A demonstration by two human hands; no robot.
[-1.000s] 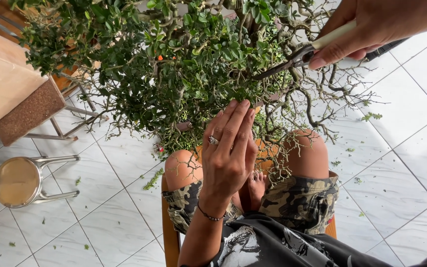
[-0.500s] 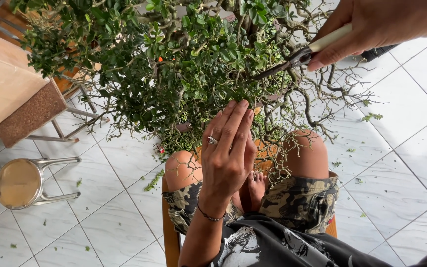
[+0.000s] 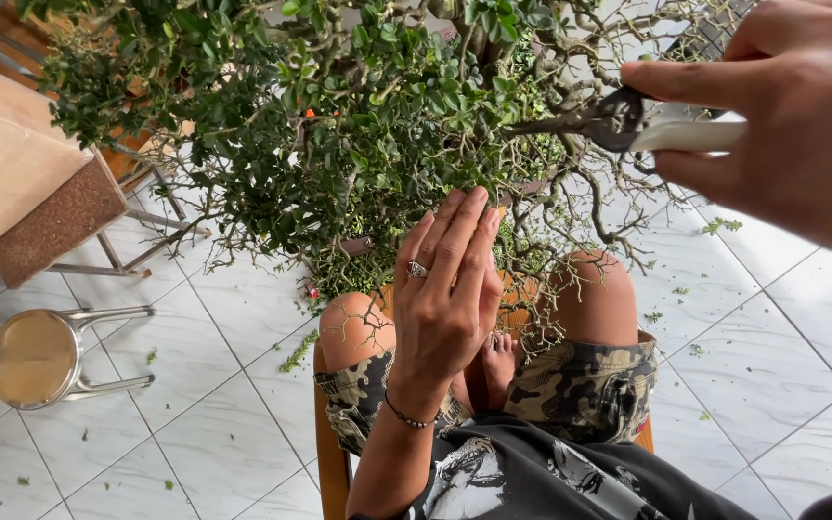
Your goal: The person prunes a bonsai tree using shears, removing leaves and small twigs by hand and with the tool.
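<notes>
The right hand (image 3: 792, 106) is clenched on the pale handles of the shears (image 3: 618, 120), blades pointing into the small-leaved shrub (image 3: 358, 125) that stands in front of the knees. The left hand (image 3: 450, 289) grasps nothing, fingers straight, just under the foliage. Green clippings (image 3: 298, 351) already dot the tiled floor (image 3: 772, 366); I judge much dense growth remains on the left. Open floor lies right; a stool (image 3: 36, 356) stands left

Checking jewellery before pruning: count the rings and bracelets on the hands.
2: one silver ring on a left hand finger, one thin dark bracelet around that wrist. The right hand shows none, though partly cropped.
</notes>
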